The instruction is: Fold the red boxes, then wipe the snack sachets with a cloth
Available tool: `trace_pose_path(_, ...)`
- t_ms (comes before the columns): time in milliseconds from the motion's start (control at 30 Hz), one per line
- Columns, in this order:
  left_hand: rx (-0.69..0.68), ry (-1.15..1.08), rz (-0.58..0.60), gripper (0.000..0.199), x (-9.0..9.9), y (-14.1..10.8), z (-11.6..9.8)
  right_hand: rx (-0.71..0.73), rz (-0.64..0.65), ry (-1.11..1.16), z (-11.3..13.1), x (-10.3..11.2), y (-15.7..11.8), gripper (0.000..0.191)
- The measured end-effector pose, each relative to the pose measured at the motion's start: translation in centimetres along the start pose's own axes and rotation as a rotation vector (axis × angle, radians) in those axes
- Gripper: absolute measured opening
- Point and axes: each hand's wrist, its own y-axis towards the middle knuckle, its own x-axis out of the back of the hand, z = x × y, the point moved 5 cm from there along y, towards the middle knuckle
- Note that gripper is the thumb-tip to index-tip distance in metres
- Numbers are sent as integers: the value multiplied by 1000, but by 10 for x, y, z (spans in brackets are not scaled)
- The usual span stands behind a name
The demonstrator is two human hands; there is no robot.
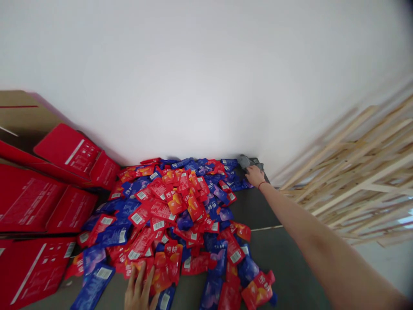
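A broad heap of red and blue snack pouches (174, 200) covers the dark tabletop (274, 249), with orange fruit pictures on the red ones and purple pictures on the blue ones. My left hand (139, 290) lies at the near edge of the heap, fingers apart and resting on red pouches. At full reach, my right hand (254, 175) is at the far right corner by the wall, closed on a crumpled grey cloth (244, 162). A red cord circles that wrist. The right fingertips are partly hidden by the hand and the cloth.
Red cardboard boxes (32, 202) stand stacked along the left, the upper one with its flaps up. A white wall (206, 86) rises behind the table. Wooden slats (364, 181) lean at the right, beyond my right arm. A seam crosses the tabletop.
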Motion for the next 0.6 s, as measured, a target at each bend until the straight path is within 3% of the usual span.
trace_pose_path(167,19,-27,34,72,7,6,-11,89,-167,180,4,55,-73,35)
trace_pose_path(333,8,-42,28,69,9,10,-12,236,-274,344,30,120,-200,40)
trace_pose_path(400,12,-60,27,66,8,10,-11,278,-290,515,48,139,-257,39)
trace_pose_path(500,14,-99,24,60,6,11,-11,232,-254,656,80,142,-335,35)
trace_pose_path(600,12,-169,21,56,8,15,-11,153,-192,736,114,118,-395,38)
